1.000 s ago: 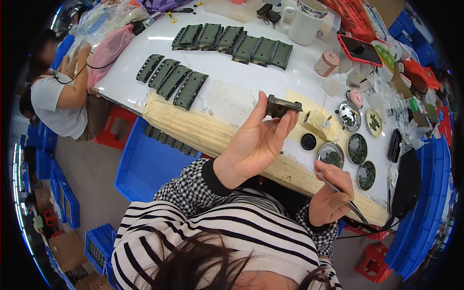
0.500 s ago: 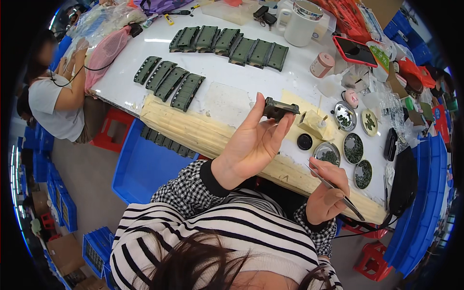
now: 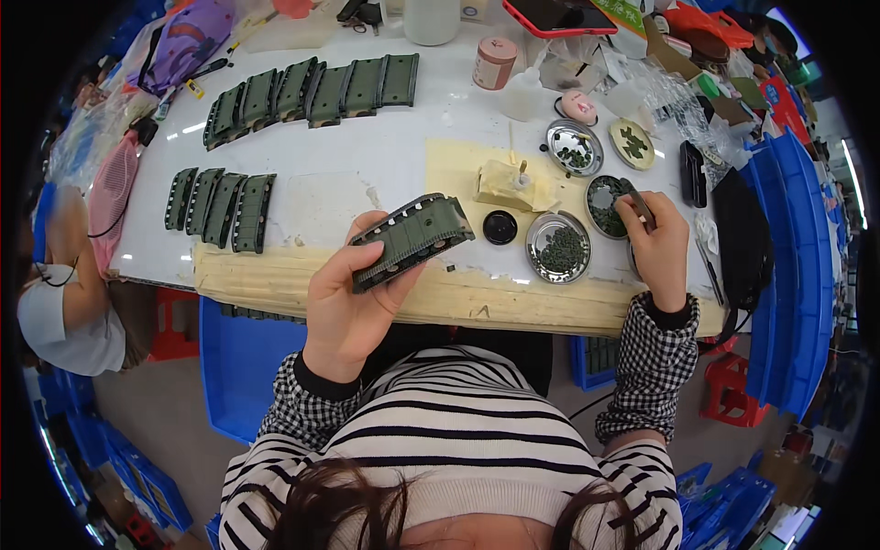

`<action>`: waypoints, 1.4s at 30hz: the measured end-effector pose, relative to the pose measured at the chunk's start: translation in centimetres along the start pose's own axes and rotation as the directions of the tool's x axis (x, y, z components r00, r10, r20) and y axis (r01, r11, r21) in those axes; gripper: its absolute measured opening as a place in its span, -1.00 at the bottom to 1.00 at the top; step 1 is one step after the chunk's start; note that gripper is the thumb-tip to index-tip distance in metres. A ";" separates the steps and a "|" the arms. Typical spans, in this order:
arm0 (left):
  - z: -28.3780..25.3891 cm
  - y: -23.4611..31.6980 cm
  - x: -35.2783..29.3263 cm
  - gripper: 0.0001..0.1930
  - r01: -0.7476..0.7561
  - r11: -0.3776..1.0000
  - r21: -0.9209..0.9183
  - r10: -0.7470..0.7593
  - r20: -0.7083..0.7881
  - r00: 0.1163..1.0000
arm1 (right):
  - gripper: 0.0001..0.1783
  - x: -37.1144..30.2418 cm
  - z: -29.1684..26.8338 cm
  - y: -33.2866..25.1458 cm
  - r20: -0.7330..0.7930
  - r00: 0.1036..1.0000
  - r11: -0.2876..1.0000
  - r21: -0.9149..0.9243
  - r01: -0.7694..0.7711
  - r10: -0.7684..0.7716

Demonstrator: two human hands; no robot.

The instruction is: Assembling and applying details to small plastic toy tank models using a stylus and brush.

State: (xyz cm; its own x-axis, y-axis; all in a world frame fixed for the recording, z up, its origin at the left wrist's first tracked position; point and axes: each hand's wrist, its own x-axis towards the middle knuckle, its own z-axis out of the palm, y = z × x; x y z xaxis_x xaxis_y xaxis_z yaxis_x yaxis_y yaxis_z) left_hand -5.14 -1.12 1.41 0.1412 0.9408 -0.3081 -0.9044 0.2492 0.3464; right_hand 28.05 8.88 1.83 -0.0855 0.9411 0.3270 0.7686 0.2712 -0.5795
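Observation:
My left hand [image 3: 346, 298] grips a camouflage-green plastic part [image 3: 412, 240] that looks like a toy tank hull, tilted up to the right above the padded table edge. A row of small pale spots runs along its upper side. In my right hand [image 3: 662, 246] are metal tweezers [image 3: 639, 207], held over a round dish [image 3: 588, 200] of small dark green pieces; their tips are hard to make out against the pieces. Beside it, nearer me, stands a steel dish [image 3: 530, 246] of similar pieces. My right hand partly hides another dish.
Similar green hulls stand in a far row [image 3: 328, 94] and a nearer row [image 3: 218, 211]. A yellowish block [image 3: 500, 186] and a black round cap [image 3: 500, 227] stand mid-table. A blue bin [image 3: 790, 302] is at right. Another person [image 3: 69, 312] sits at left.
My right hand has moved with the tweezers up and right to the dishes. My left hand has lowered and turned the green hull, showing its broad face. The view has shifted right.

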 end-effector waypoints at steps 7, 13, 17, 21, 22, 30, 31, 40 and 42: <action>-0.6 -0.6 0.0 -0.60 -0.030 0.989 0.144 0.037 -0.043 0.998 | -0.81 1.5 0.2 0.2 0.257 0.966 0.999 0.027 0.018 -0.024; -0.9 -0.5 0.0 -0.55 0.077 0.994 0.083 -0.083 0.078 0.993 | -0.80 2.5 -0.3 1.6 0.157 0.985 0.994 -0.073 0.085 -0.073; -1.2 -0.7 0.4 -0.52 0.136 0.984 0.118 -0.157 0.195 0.968 | -0.80 2.7 -0.8 1.2 0.154 0.985 0.994 -0.058 0.087 -0.077; -0.1 -1.2 0.1 -0.50 0.100 0.967 0.234 -0.146 0.187 0.971 | -0.80 3.3 0.3 1.2 0.210 0.975 0.994 -0.066 0.087 -0.071; 0.6 -1.4 0.1 -0.49 0.081 0.957 0.277 -0.135 0.181 0.974 | -0.79 3.4 0.6 1.1 0.217 0.972 0.996 -0.016 0.091 -0.085; 1.1 -1.7 0.0 -0.43 -0.014 0.884 0.467 -0.043 0.110 0.993 | -0.80 3.7 0.5 0.5 0.262 0.965 0.989 -0.137 0.054 -0.016; 1.1 -1.7 0.1 -0.41 -0.023 0.872 0.488 -0.030 0.101 0.994 | -0.80 3.6 0.5 0.4 0.256 0.967 0.987 -0.150 0.053 -0.013; 1.2 -1.9 0.2 -0.39 -0.005 0.859 0.511 -0.040 0.077 0.996 | -0.85 3.3 -0.9 0.3 0.279 0.960 0.996 -0.089 0.000 0.025; 1.2 -1.9 0.2 -0.39 0.004 0.858 0.514 -0.050 0.076 0.996 | -0.84 3.3 -1.0 1.0 0.250 0.968 0.999 -0.030 0.025 -0.017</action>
State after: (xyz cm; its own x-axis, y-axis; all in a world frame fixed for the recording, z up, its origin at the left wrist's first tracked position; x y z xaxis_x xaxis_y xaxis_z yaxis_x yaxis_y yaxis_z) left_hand -2.92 -1.11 1.77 0.2166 0.9418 -0.2571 -0.5686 0.3358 0.7509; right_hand 29.15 12.04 3.02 -0.2544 0.9570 0.1394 0.7848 0.2885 -0.5485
